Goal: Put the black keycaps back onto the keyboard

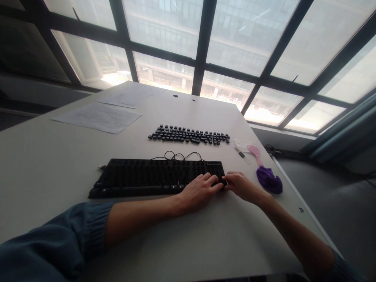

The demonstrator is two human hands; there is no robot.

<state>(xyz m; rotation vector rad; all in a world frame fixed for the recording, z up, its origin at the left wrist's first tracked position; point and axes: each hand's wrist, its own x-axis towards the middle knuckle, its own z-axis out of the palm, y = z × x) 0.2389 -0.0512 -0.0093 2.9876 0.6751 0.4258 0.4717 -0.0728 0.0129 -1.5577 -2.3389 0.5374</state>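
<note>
A black keyboard (pixel 141 174) lies on the table, most of its key area dark and stripped of caps, with several keycaps along its front row. My left hand (pixel 201 192) rests on the keyboard's right end, fingers bent over it and the thumb by the front edge. Close beside it, my right hand (pixel 239 185) is closed in a pinch at the right front corner; whatever is between its fingertips is hidden. Behind the keyboard, many loose black keycaps (pixel 188 135) stand in rows. A thin black cable (pixel 176 156) loops along the back edge.
On the right of the white table (pixel 164 235) lie a pink-handled brush (pixel 255 153), a purple cloth (pixel 268 180), a small black-and-wire tool (pixel 241 154) and a clear plastic bag (pixel 242 144). Printed papers (pixel 98 116) lie at the back left. Large windows stand behind.
</note>
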